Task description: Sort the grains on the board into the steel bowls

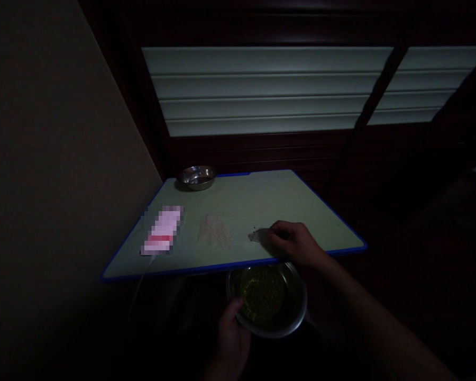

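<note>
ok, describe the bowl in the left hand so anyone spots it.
Start at the pale, blue-edged table. Below its near edge, the left hand holds a metal bowl. Unlike the far bowl on the table, it contains green grains.

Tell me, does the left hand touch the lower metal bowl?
Touching. In the head view, the left hand holds the lower metal bowl, its thumb over the rim.

I'd take this dim room for part of a home. Pale slatted panels (262,87) in dark frames (380,89), like wardrobe doors, stand behind a small blue-edged bench (257,193), near a plain wall (55,159). A steel bowl (200,185) on that bench and a basin (295,296) of green grains (262,293) below its edge look domestic; which room, I can't tell.
</note>
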Demonstrator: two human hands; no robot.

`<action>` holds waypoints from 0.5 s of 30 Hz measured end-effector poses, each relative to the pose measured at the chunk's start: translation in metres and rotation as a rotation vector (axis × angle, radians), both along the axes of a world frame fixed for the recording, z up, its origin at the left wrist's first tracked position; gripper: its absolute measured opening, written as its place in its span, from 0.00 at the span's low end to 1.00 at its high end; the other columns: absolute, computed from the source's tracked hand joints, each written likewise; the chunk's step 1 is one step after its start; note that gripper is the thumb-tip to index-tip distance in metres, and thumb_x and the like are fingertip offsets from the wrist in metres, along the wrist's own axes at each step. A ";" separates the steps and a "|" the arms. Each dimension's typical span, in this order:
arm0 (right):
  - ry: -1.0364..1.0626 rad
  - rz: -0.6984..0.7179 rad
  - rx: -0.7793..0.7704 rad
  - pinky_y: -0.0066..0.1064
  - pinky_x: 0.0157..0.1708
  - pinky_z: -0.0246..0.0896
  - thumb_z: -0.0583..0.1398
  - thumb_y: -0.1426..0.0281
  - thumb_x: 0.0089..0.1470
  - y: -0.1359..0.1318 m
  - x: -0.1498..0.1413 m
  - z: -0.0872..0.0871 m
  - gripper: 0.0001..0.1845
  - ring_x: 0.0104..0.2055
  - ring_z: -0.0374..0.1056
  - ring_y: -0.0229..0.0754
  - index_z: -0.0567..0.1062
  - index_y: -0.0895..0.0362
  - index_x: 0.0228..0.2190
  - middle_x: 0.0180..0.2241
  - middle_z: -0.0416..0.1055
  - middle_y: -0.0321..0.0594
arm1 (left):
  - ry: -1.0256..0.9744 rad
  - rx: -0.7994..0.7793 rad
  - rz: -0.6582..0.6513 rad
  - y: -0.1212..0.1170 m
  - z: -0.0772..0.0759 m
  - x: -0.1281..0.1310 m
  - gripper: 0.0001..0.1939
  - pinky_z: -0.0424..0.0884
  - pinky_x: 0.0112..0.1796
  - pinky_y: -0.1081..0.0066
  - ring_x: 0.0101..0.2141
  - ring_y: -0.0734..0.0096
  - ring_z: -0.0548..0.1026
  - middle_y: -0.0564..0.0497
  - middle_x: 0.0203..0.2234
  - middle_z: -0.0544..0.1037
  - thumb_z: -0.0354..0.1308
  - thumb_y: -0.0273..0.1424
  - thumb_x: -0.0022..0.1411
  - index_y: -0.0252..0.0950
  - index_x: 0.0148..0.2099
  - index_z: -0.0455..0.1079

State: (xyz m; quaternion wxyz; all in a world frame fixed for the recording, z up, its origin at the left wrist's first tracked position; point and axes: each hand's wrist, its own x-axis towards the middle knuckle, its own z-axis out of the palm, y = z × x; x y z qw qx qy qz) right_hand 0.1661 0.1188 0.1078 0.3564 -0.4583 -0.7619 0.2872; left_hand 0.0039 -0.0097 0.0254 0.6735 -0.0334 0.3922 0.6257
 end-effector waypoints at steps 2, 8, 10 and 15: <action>0.003 0.028 -0.006 0.27 0.26 0.57 0.58 0.66 0.53 0.000 0.000 0.000 0.09 0.26 0.64 0.36 0.76 0.59 0.28 0.24 0.72 0.36 | 0.003 -0.019 0.011 0.001 0.001 0.000 0.20 0.66 0.54 0.51 0.40 0.54 0.80 0.46 0.32 0.84 0.60 0.28 0.49 0.34 0.47 0.77; 0.063 0.056 -0.043 0.27 0.26 0.57 0.59 0.67 0.52 0.000 0.002 0.000 0.08 0.26 0.63 0.36 0.75 0.58 0.26 0.23 0.71 0.36 | -0.012 0.003 0.015 0.001 0.001 0.000 0.21 0.65 0.54 0.52 0.40 0.55 0.80 0.46 0.33 0.84 0.61 0.28 0.48 0.34 0.48 0.77; 0.064 0.067 -0.052 0.27 0.26 0.57 0.59 0.68 0.51 -0.001 0.002 0.000 0.08 0.26 0.63 0.36 0.75 0.58 0.26 0.23 0.71 0.35 | -0.010 0.002 0.019 0.000 0.000 -0.001 0.22 0.65 0.55 0.53 0.41 0.56 0.79 0.47 0.33 0.84 0.61 0.28 0.49 0.35 0.49 0.76; 0.036 0.043 -0.061 0.27 0.25 0.55 0.59 0.68 0.49 0.000 -0.002 -0.001 0.08 0.24 0.62 0.36 0.75 0.59 0.25 0.22 0.70 0.35 | -0.009 -0.006 -0.003 -0.001 0.000 -0.001 0.20 0.65 0.54 0.53 0.41 0.54 0.80 0.45 0.32 0.84 0.60 0.28 0.49 0.33 0.47 0.77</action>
